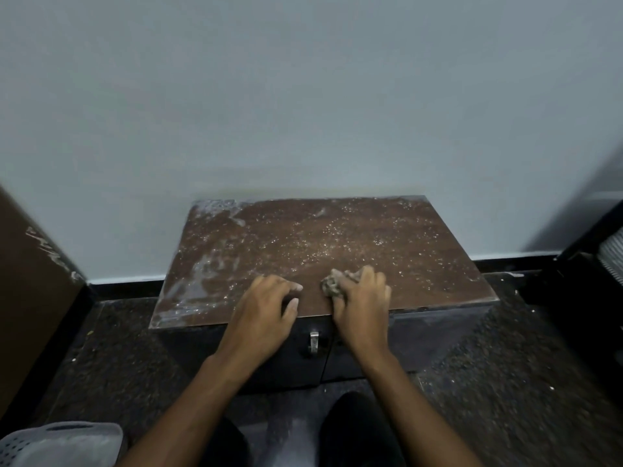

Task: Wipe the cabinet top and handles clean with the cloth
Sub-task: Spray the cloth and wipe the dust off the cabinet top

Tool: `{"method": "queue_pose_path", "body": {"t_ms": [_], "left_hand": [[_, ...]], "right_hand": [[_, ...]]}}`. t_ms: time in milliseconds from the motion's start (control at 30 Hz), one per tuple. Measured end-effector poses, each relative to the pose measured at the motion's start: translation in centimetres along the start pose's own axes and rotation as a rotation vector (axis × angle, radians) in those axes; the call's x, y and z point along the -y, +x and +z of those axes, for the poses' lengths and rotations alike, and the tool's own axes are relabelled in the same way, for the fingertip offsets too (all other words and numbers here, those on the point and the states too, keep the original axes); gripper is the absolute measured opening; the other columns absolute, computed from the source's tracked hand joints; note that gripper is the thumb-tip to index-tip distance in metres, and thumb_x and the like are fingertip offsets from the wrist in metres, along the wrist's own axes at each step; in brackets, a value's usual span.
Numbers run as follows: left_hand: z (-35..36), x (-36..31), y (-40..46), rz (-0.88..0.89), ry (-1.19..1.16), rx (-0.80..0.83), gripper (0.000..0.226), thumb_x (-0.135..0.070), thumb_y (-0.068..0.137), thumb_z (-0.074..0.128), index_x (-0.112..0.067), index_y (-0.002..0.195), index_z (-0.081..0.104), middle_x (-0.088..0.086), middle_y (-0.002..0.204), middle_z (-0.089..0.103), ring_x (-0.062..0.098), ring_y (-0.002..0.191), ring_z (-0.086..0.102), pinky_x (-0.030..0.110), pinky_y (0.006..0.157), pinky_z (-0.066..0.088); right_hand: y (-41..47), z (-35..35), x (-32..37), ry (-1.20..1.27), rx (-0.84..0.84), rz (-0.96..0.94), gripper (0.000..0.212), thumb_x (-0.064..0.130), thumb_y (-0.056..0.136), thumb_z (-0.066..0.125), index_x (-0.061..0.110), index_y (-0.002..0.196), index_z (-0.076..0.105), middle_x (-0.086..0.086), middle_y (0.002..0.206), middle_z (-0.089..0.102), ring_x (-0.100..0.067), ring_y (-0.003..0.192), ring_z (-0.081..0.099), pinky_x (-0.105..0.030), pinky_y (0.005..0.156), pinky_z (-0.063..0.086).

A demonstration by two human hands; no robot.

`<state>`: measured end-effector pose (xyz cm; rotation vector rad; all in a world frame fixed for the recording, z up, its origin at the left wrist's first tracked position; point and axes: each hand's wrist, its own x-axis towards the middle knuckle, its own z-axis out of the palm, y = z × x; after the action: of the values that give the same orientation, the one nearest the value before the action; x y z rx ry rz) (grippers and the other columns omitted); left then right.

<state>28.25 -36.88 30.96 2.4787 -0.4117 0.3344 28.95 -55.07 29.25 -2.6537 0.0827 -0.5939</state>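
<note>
**Cloth on dusty cabinet top, right hand gripping it**

Crumpled cloth (332,285) sits on brown cabinet top (323,244) near front edge, bunched under right hand (362,299), fingers curled round it. Left hand (266,305) just beside, resting on top, fingers loosely bent, holding nothing. White dust and specks across top, heavier at left. Metal handle (314,342) on dark front below, between the wrists. Grey basket (57,444) bottom left on floor.

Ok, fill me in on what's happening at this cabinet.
A person is cleaning a low dark cabinet. The right hand grips a crumpled cloth on the near edge of the brown cabinet top; the left hand rests beside it, holding nothing. White dust covers most of the top. A metal handle shows on the front below.
</note>
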Motion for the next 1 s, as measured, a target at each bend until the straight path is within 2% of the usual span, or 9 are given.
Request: {"method": "queue_pose_path", "body": {"t_ms": [133, 367, 467, 567, 667, 767, 867, 933, 1000], "left_hand": [[0.9, -1.2, 1.0, 0.031, 0.015, 0.031, 0.023, -0.03, 0.091, 0.06, -0.029, 0.113, 0.06, -0.018, 0.103, 0.054, 0.002, 0.097, 0.046, 0.025, 0.086, 0.046], [1.0, -1.5, 1.6, 0.044, 0.006, 0.054, 0.028, -0.031, 0.092, 0.059, -0.027, 0.12, 0.06, -0.016, 0.11, 0.057, 0.003, 0.104, 0.048, 0.027, 0.092, 0.046], [1.5, -1.8, 2.2, 0.067, -0.003, 0.057, 0.028, -0.031, 0.091, 0.059, -0.027, 0.119, 0.06, -0.015, 0.11, 0.057, 0.005, 0.104, 0.048, 0.032, 0.092, 0.047], [2.3, -2.5, 3.0, 0.085, -0.01, 0.079, 0.028, -0.032, 0.092, 0.057, -0.028, 0.119, 0.059, -0.015, 0.11, 0.056, 0.004, 0.105, 0.047, 0.031, 0.093, 0.046], [3.1, -3.1, 3.4, 0.119, -0.018, 0.091, 0.027, -0.033, 0.092, 0.057, -0.028, 0.118, 0.06, -0.017, 0.109, 0.055, 0.001, 0.103, 0.046, 0.028, 0.092, 0.046], [3.4, -3.0, 3.5, 0.121, -0.033, 0.109, 0.025, -0.033, 0.092, 0.058, -0.029, 0.117, 0.062, -0.019, 0.107, 0.054, -0.001, 0.102, 0.046, 0.026, 0.092, 0.046], [3.6, -2.8, 3.6, 0.114, -0.03, 0.108, 0.025, -0.033, 0.093, 0.057, -0.031, 0.117, 0.062, -0.02, 0.107, 0.054, -0.001, 0.102, 0.046, 0.026, 0.092, 0.045], [3.8, -2.7, 3.8, 0.103, -0.028, 0.099, 0.026, -0.033, 0.093, 0.056, -0.031, 0.118, 0.061, -0.02, 0.109, 0.054, -0.002, 0.103, 0.046, 0.025, 0.092, 0.045], [4.2, -2.7, 4.4, 0.115, -0.025, 0.098, 0.027, -0.033, 0.092, 0.056, -0.031, 0.118, 0.061, -0.02, 0.108, 0.054, -0.001, 0.103, 0.046, 0.025, 0.092, 0.045]], "right_hand": [[-2.0, 0.3, 0.7, 0.029, 0.081, -0.174, 0.033, 0.025, 0.091, 0.064, 0.036, 0.121, 0.066, 0.005, 0.098, 0.044, -0.015, 0.091, 0.041, -0.031, 0.08, 0.037], [4.7, -0.7, -3.7, -0.042, 0.059, 0.048, 0.037, 0.037, 0.094, 0.064, 0.039, 0.131, 0.063, 0.01, 0.099, 0.034, -0.01, 0.093, 0.03, -0.026, 0.079, 0.027], [2.1, -0.7, -3.0, -0.027, 0.042, -0.021, 0.038, 0.034, 0.095, 0.064, 0.042, 0.131, 0.061, 0.01, 0.099, 0.036, -0.011, 0.093, 0.032, -0.026, 0.078, 0.029], [-0.6, -0.7, -3.4, -0.02, 0.04, -0.104, 0.039, 0.026, 0.091, 0.067, 0.038, 0.129, 0.063, 0.008, 0.096, 0.039, -0.014, 0.09, 0.037, -0.029, 0.076, 0.033], [2.0, -0.9, -5.2, -0.059, 0.03, -0.029, 0.035, 0.029, 0.092, 0.067, 0.036, 0.127, 0.066, 0.008, 0.095, 0.035, -0.015, 0.091, 0.036, -0.029, 0.076, 0.034], [4.8, -1.3, -6.4, -0.047, 0.029, 0.085, 0.032, 0.034, 0.095, 0.064, 0.035, 0.127, 0.066, 0.007, 0.098, 0.037, -0.013, 0.093, 0.035, -0.03, 0.081, 0.042], [4.0, -1.6, -5.8, -0.045, 0.061, 0.082, 0.032, 0.037, 0.097, 0.06, 0.032, 0.129, 0.064, 0.002, 0.112, 0.045, -0.015, 0.102, 0.038, -0.034, 0.091, 0.048], [1.9, -1.6, -5.3, -0.018, 0.069, 0.033, 0.031, 0.036, 0.098, 0.058, 0.028, 0.127, 0.065, -0.003, 0.133, 0.044, -0.018, 0.117, 0.038, -0.033, 0.1, 0.046], [0.0, -1.6, -5.4, -0.04, 0.042, -0.053, 0.029, 0.028, 0.096, 0.062, 0.024, 0.124, 0.067, -0.006, 0.139, 0.044, -0.023, 0.124, 0.037, -0.037, 0.101, 0.045]]}}
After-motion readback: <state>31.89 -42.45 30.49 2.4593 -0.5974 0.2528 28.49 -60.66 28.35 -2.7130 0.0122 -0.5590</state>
